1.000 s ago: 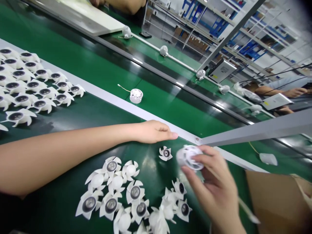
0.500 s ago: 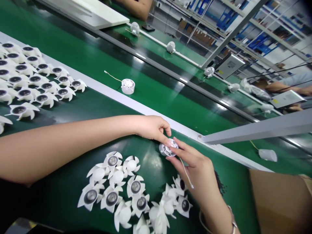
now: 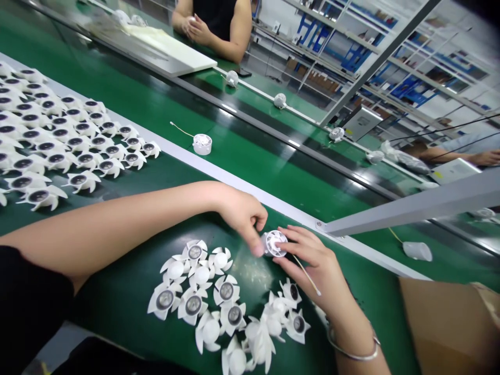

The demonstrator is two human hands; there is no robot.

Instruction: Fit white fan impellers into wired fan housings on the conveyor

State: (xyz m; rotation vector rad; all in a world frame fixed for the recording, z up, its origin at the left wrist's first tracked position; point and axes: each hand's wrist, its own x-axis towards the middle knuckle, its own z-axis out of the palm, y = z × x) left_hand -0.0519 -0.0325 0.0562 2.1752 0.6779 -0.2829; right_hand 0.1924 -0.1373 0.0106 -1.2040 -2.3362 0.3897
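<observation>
the person's right hand (image 3: pixel 318 263) curls around a small white fan housing (image 3: pixel 273 243), gripping it between thumb and fingers, with a thin pale wire (image 3: pixel 307 275) running from it across the palm. a metal bangle (image 3: pixel 353 355) sits on that wrist. the left hand (image 3: pixel 242 219) is bent downward, its fingertips (image 3: pixel 258 250) right at the housing's edge, though i cannot tell whether they touch it or grip it. below the hands, a loose cluster of white plastic fan impellers (image 3: pixel 226 290) lies on the green belt of the bench (image 3: pixel 117 297), close to but apart from the right hand. more impellers (image 3: pixel 78 181) sit in tight rows to the left. a grey metal rail (image 3: pixel 234 183) runs along the belt, with a finished-looking white housing (image 3: pixel 202 144) and its wire on the next green belt beyond it. a cardboard box (image 3: pixel 449 328) stands at the lower right. across the line, a co-worker's hands (image 3: pixel 193 27) are together near a white board (image 3: pixel 167 49), and another person's arm (image 3: pixel 461 156) rests farther off.
</observation>
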